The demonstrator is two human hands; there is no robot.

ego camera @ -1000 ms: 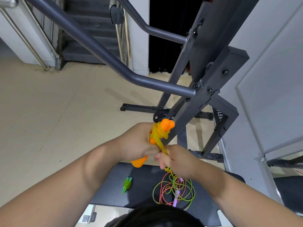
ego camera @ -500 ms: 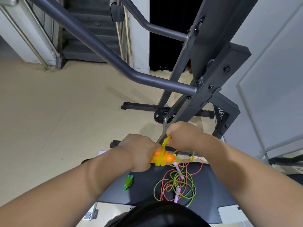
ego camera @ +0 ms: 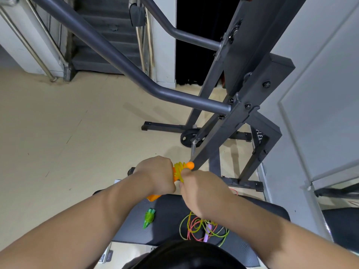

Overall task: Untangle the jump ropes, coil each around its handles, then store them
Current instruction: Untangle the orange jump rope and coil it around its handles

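1. Firstly, the left hand (ego camera: 155, 174) is clenched round the orange handles (ego camera: 190, 165), whose ends poke out above and below the fist.
2. Below that hand, a green handle (ego camera: 149, 218) lies on the black bench pad (ego camera: 171, 206).
3. Yellow rope (ego camera: 178, 171) is wound on the orange handles, between both hands.
4. The right hand (ego camera: 202, 191), fingers curled, grips the yellow rope beside the coil.
5. Under it, loose ropes (ego camera: 196, 227) lie tangled.

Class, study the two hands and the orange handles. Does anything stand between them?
Nothing visible does. The left hand grips the orange handles directly, and the right hand holds the yellow cord wound on them.
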